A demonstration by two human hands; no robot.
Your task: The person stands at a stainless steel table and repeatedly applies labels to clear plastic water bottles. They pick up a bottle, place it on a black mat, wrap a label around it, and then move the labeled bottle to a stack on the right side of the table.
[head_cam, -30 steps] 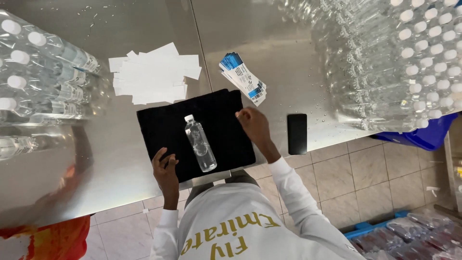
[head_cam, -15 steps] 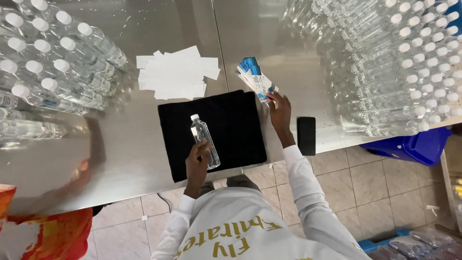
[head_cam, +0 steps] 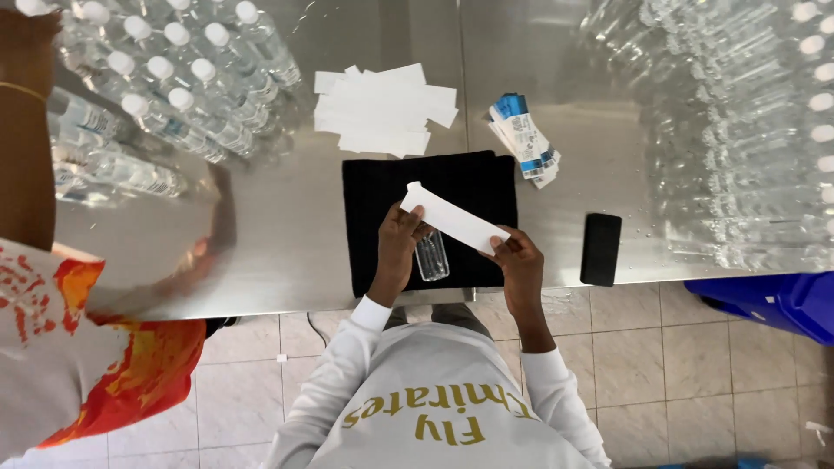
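A white label strip (head_cam: 457, 218) is stretched between both hands above a clear plastic bottle (head_cam: 431, 254) lying on a black mat (head_cam: 373, 187) on the steel counter (head_cam: 287, 226). Done well, the strip wants to stay taut and square to the bottle before it touches. The left hand (head_cam: 398, 234) has its grip pinched closed on the strip's upper end; the right hand (head_cam: 514, 254) pinches the lower end. Spare white strips (head_cam: 382, 108) lie beyond the mat, and a black phone (head_cam: 600, 249) to the right.

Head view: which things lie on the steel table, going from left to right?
Capped bottles → pile of white strips → black mat, where the left hand and right hand hold a white strip above a clear bottle → blue-and-white label stack → black phone → bare bottles.
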